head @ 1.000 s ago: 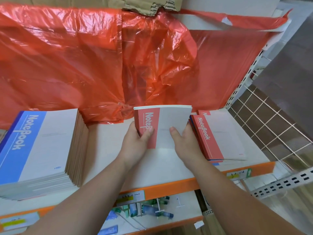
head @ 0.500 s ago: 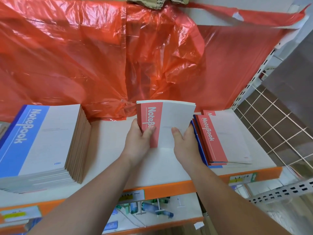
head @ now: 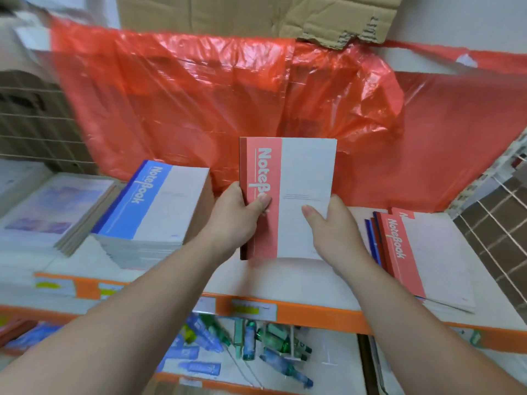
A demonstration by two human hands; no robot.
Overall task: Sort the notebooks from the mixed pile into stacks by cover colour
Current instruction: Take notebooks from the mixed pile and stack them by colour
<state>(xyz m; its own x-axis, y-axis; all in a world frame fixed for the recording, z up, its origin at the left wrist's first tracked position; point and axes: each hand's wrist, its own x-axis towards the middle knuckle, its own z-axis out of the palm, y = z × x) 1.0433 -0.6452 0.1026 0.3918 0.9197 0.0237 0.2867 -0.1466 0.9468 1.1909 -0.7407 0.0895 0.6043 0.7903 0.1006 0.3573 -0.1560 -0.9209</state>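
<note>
Red notebooks (head: 288, 195) held upright over the shelf (head: 285, 283) in both our hands.
Our left hand (head: 233, 220) grips the spine side, thumb across the cover; our right hand (head: 333, 226) clasps the white edge; the blue stack (head: 154, 206) sits to the left, the mixed pile (head: 422, 252) to the right.

The centre notebook (head: 288, 195) is banded in salmon red with white lettering, the rest of its cover left pale grey. The pattern is repeated in blue on the stack (head: 151, 206) at left and in red atop the pile (head: 413, 252) at right, where blue edges are shown. Red-orange plastic (head: 199, 109) is seen behind, brown cardboard (head: 228, 12) above, an orange shelf edge (head: 313, 312) below.
</note>
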